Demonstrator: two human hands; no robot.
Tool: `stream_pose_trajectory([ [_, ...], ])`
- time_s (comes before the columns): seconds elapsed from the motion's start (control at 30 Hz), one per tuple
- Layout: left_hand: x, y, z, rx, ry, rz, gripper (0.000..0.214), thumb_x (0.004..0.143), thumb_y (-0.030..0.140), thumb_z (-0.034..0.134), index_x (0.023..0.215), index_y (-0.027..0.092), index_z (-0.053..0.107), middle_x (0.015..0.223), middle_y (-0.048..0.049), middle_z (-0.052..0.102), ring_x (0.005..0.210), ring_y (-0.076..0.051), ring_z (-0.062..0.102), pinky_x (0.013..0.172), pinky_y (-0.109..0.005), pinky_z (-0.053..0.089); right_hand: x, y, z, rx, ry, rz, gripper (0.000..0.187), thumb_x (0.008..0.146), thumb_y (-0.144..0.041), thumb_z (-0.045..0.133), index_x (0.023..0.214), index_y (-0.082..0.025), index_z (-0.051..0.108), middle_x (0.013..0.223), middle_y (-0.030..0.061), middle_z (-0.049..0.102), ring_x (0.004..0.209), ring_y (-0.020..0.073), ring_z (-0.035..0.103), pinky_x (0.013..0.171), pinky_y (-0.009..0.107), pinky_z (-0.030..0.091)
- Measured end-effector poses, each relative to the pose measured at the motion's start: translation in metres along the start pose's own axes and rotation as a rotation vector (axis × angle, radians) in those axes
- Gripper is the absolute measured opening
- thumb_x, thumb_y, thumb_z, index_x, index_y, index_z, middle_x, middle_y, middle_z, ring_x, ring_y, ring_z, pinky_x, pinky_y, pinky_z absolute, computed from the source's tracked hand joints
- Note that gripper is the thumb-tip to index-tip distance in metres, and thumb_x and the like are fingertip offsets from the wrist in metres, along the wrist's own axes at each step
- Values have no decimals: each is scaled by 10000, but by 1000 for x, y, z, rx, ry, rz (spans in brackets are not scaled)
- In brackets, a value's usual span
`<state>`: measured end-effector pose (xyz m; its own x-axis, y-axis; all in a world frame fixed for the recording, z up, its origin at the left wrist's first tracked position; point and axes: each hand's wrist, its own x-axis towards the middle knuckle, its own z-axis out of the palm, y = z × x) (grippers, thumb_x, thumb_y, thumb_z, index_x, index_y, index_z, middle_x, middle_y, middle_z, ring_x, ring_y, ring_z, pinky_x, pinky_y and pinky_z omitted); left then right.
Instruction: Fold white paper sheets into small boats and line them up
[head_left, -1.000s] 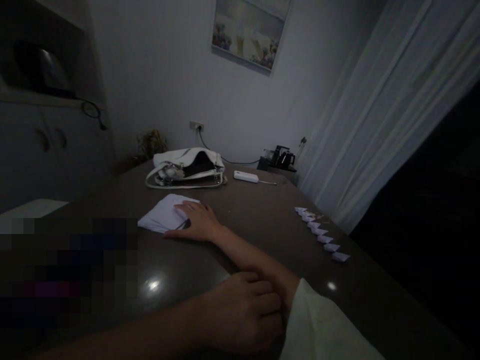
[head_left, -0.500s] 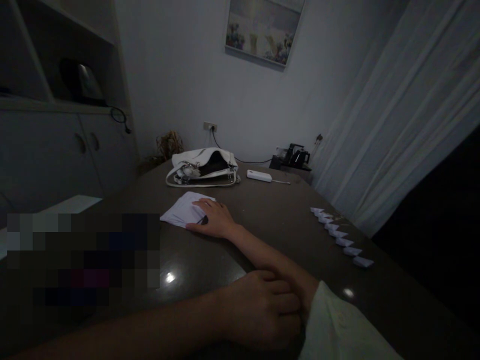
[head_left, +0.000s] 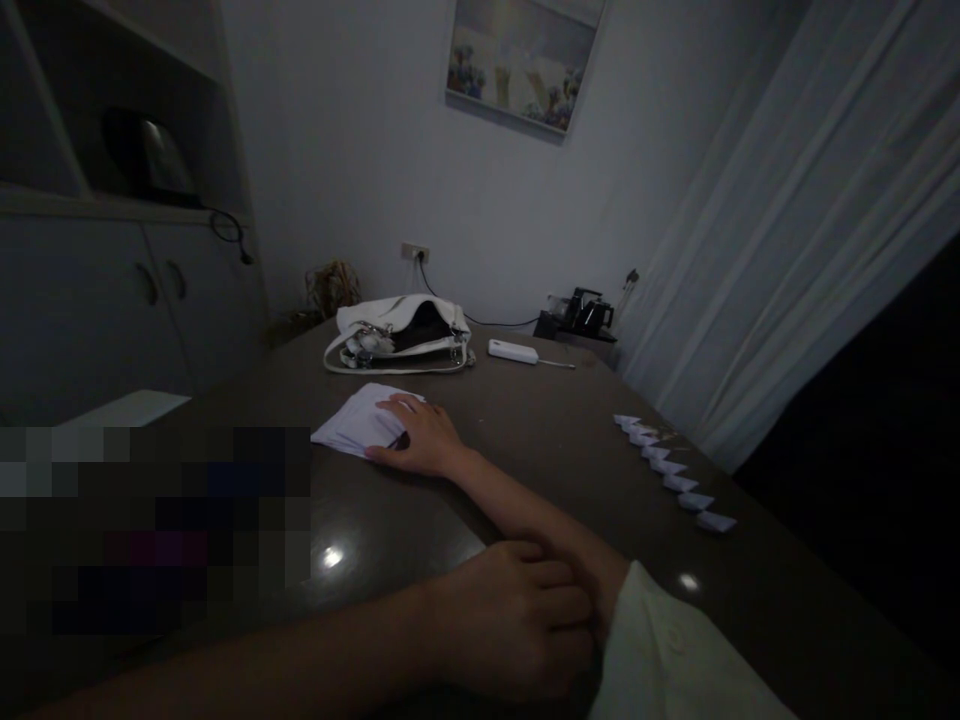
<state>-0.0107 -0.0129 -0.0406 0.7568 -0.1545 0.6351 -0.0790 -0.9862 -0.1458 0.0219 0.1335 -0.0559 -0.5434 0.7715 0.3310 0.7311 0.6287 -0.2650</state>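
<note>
My right hand (head_left: 420, 440) lies far out on the dark table (head_left: 540, 430), fingers flat on a stack of white paper sheets (head_left: 352, 425), thumb stretched toward me. My right forearm runs back to a pale sleeve (head_left: 675, 660) at the bottom edge. My left hand (head_left: 517, 615) comes in from the lower left. Its fingers are curled against my right forearm, right at the sleeve's cuff, and nothing shows inside them.
A row of several small folded white paper pieces (head_left: 671, 475) lies near the table's right edge. At the far end sit a white handbag (head_left: 397, 335), a white power bank (head_left: 512, 351) and a dark kettle (head_left: 589, 312). White curtains (head_left: 787, 250) hang on the right, cabinets (head_left: 120, 290) on the left.
Only the view has shifted slightly. Both hands keep their places, the right on the paper stack and the left at the forearm.
</note>
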Motion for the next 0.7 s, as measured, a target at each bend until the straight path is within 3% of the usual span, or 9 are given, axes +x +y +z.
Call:
stream_pose_trajectory([
  [0.23,1,0,-1,-7,-50,-4,188,849,248,539,679,171,551,708,24,583,645,-126,515,620,-285,381,0,2,1,6,2,-15,732,762,-648,538,1356,-257,366,1449,71,340,1307,252,334,1044,486,284],
  [0.7,0,-1,0,-17,12,-8,174,807,258,598,667,166,551,713,29,591,640,-127,504,615,-290,396,1,2,0,18,-30,-10,717,771,-582,566,1367,-252,343,1467,79,307,1314,263,319,1047,551,249],
])
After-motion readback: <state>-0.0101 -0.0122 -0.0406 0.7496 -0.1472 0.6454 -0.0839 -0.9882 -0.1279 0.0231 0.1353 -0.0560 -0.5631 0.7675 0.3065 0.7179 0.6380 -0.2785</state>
